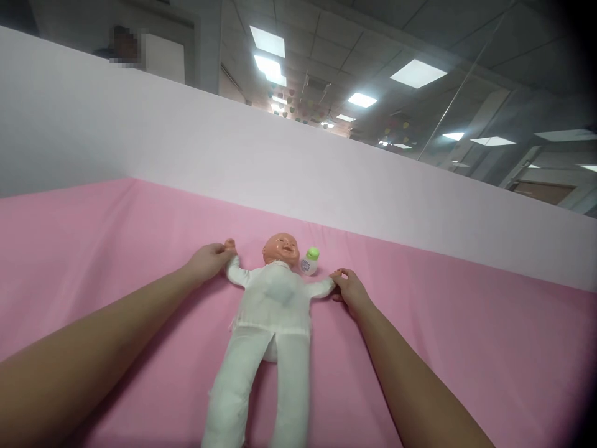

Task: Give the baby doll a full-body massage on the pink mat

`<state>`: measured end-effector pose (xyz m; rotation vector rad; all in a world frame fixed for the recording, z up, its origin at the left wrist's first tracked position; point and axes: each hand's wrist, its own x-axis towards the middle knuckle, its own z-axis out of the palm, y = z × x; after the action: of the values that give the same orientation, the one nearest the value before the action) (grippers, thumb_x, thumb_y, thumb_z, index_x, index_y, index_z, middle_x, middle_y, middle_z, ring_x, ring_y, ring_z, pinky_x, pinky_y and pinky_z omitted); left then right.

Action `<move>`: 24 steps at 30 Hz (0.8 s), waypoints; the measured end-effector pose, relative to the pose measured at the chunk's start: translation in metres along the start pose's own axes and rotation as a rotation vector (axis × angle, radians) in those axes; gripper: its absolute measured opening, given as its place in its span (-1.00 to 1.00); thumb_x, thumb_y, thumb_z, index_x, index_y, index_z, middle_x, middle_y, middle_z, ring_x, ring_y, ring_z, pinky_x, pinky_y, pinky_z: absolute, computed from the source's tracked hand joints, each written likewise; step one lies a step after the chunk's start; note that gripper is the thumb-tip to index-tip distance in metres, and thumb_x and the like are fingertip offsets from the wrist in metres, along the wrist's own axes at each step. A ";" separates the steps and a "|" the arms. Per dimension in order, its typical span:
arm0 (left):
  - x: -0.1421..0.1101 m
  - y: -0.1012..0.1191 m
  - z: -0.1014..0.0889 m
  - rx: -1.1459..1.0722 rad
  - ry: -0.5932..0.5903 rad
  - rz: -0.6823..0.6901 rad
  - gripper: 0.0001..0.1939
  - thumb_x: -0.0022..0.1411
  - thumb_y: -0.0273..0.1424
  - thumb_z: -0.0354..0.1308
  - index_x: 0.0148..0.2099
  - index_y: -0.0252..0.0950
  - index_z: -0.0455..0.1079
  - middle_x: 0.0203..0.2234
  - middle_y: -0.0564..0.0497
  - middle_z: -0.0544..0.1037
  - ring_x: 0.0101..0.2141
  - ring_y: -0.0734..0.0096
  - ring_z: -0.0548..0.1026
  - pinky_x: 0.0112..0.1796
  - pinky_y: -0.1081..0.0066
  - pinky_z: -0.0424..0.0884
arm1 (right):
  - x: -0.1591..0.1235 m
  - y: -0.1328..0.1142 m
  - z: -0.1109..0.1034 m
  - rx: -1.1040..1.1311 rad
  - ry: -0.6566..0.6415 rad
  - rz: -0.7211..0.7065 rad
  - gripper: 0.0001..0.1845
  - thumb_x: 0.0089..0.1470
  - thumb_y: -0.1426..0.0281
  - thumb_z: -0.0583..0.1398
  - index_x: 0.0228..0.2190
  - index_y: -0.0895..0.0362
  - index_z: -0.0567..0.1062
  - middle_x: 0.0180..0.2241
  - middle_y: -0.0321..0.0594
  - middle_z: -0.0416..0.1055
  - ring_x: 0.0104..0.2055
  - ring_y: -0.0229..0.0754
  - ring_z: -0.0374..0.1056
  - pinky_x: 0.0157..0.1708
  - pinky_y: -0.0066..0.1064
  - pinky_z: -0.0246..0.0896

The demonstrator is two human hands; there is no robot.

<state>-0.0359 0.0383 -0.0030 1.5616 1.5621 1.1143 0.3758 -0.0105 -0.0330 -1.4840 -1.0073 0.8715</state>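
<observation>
A baby doll point(275, 298) with a hard plastic head and a white cloth body lies on its back, head away from me. Its arms are spread out to both sides. My left hand point(208, 260) is closed around the doll's hand on the left, whose fist shows above my fingers. On the other side, my right hand point(351, 292) pinches the doll's other hand at the end of its sleeve. A small bottle point(309, 261) with a green cap stands beside the doll's head, between the head and my right hand. The doll's feet are out of frame.
Pink sheeting point(401, 336) covers the surface under the doll. A white low wall point(261, 158) runs along the back, with clear glass above it. Beyond, a person point(125, 46) is partly visible at upper left, and ceiling lights shine.
</observation>
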 end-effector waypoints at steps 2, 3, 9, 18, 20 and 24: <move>-0.003 0.002 0.000 0.014 -0.013 0.046 -0.53 0.11 0.08 0.24 -0.39 -0.26 0.45 -0.59 0.06 0.40 -0.56 0.40 0.33 -0.53 0.42 0.22 | -0.002 -0.003 0.001 -0.003 -0.001 -0.018 -0.27 0.00 0.12 0.39 0.14 0.07 0.34 -0.35 -0.21 0.57 -0.43 -0.08 0.52 -0.44 -0.24 0.55; -0.006 0.004 0.000 0.017 -0.019 0.080 -0.53 0.13 0.08 0.22 -0.36 -0.26 0.46 -0.56 0.05 0.43 -0.54 0.39 0.35 -0.51 0.42 0.24 | -0.005 -0.006 0.002 0.009 -0.003 -0.056 -0.25 0.02 0.09 0.38 0.16 0.06 0.31 -0.30 -0.18 0.59 -0.37 -0.07 0.55 -0.37 -0.23 0.56; -0.034 0.031 0.005 0.124 -0.155 0.312 -0.44 0.21 0.04 0.19 0.13 -0.15 0.53 -0.32 0.04 0.59 -0.40 0.31 0.48 -0.36 0.40 0.36 | -0.047 -0.032 0.022 -0.075 -0.151 -0.472 -0.38 0.11 0.12 0.33 0.15 0.02 0.40 0.00 -0.09 0.57 -0.05 -0.02 0.52 -0.09 -0.18 0.49; -0.050 0.036 0.025 0.414 -0.370 0.597 -0.47 0.25 -0.05 0.17 0.22 -0.02 0.51 -0.13 -0.03 0.61 -0.16 0.12 0.56 -0.16 0.33 0.39 | -0.084 -0.047 0.045 -0.377 -0.426 -0.681 -0.54 0.21 0.29 0.23 0.14 -0.17 0.52 0.12 -0.27 0.52 0.19 0.07 0.39 0.23 0.03 0.25; -0.048 0.035 0.023 0.364 -0.360 0.557 -0.45 0.26 -0.03 0.17 0.25 -0.01 0.49 -0.14 0.00 0.63 -0.19 0.14 0.56 -0.17 0.33 0.40 | -0.076 -0.042 0.043 -0.355 -0.360 -0.624 -0.50 0.24 0.24 0.22 0.20 -0.14 0.46 0.17 -0.24 0.47 0.19 0.06 0.39 0.21 0.00 0.27; -0.034 0.031 0.011 0.192 -0.229 0.350 -0.43 0.23 0.03 0.18 0.17 -0.12 0.54 -0.29 0.04 0.64 -0.36 0.24 0.55 -0.31 0.37 0.41 | -0.050 -0.027 0.031 -0.163 -0.213 -0.474 -0.28 0.18 0.14 0.28 0.31 -0.02 0.27 0.12 -0.09 0.50 0.05 0.01 0.48 0.07 -0.09 0.40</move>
<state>-0.0104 0.0034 0.0160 2.0725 1.3043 0.9415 0.3258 -0.0440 -0.0112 -1.2205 -1.5425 0.6205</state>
